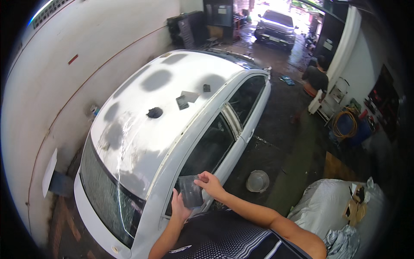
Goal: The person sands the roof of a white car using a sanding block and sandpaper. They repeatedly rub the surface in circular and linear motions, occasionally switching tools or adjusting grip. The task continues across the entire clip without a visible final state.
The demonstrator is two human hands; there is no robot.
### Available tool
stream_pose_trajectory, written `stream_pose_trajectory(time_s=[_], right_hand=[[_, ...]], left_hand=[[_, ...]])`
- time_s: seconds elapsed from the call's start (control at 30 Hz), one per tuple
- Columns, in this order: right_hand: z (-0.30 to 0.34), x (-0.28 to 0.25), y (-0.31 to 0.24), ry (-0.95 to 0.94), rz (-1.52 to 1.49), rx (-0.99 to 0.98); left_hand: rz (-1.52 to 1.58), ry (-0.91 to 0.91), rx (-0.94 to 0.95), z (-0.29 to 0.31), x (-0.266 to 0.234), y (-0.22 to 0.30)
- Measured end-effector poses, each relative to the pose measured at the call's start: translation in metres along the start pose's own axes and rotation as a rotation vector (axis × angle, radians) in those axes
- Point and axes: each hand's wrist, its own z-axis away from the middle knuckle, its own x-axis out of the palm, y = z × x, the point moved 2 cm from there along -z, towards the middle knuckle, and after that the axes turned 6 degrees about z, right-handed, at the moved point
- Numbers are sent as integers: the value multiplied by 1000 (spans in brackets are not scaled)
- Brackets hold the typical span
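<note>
Between my two hands, beside the white car [144, 138], is a dark grey sheet of sandpaper [191, 193]. My left hand [179, 207] is closed on its lower left edge, with the thumb upright along it. The upper right corner is pinched between thumb and fingers of my right hand [209, 184]. On the roof, ahead of my hands, lie a dark folded piece [182, 102], a lighter grey sheet [190, 96] and a small dark block [207, 88]. A black crumpled lump [154, 112] rests farther left. Grey patches mark the white roof.
A round bucket [258, 181] stands on the dark floor to my right. Plastic sheeting [321, 203] covers something at the lower right. A person [317, 77] crouches by a stepladder [335, 99]. Another car [276, 28] stands at the far entrance. A wall [73, 90] runs along the left.
</note>
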Motion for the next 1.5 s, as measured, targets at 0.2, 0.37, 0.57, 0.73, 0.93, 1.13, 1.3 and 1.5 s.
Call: stream_pose_trajectory(time_s=[0.2,0.37,0.57,0.73,0.93,1.13,1.3,1.5], right_hand=[[40,-55,-57,355,-586,230],[99,-150,-24,711,-696,187],[222,-200,55,1144,-729,157],[334,-204,143,1329,-887,117],[398,-207,158,1437,-902,251],[259,-212,86,1028,-733,92],[133,-190,10,602,-672,107],[54,-136,-77,255,-602,94]], left_hand=[[-105,66,33,-38,-31,-7],[-306,255,413,-128,-54,86],[-870,747,1013,-234,-145,228],[-887,716,872,-294,-144,271],[-1774,1007,805,-282,-62,194],[-1612,273,940,-198,-41,59],[-936,7,175,-110,29,-56],[-350,-12,69,-73,83,-47]])
